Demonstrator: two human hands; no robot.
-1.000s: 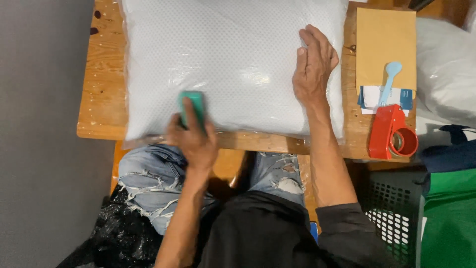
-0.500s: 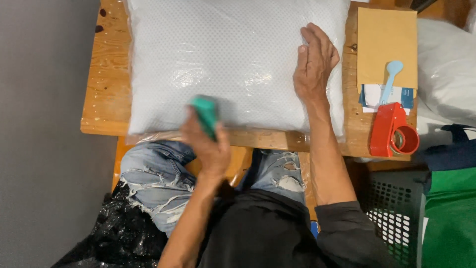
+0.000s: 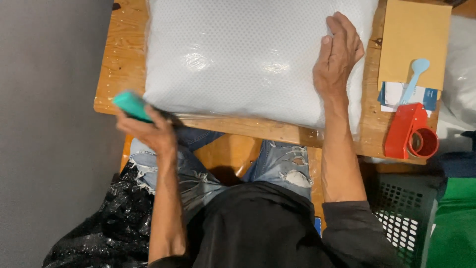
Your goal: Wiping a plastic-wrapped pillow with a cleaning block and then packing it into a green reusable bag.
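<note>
- Wooden plank tabletop (image 3: 124, 59) under everything, grey floor to its left, seen from above.
- Large white pillow sealed in clear plastic wrap (image 3: 238, 54), lying flat across most of that tabletop, its near edge close to the table's front edge.
- Right hand (image 3: 337, 52), laid flat on the pillow's right end, fingers stretched out and close together, gripping nothing.
- Left hand (image 3: 148, 129), at the pillow's near left corner, just off the table's front edge, closed around a small teal block-shaped tool (image 3: 131, 105); tool blurred, exact kind hard to tell.
- Torn blue jeans (image 3: 198, 159) and black top below the table edge.
- Flat brown cardboard envelope (image 3: 414, 39) on the table right of the pillow, a pale blue plastic spoon-shaped tool (image 3: 414, 79) lying over its lower end and over white and blue paper slips.
- Red tape dispenser (image 3: 411, 131) at the table's near right corner.
- Dark perforated plastic basket (image 3: 396, 213) on the floor, lower right, beside something green.
</note>
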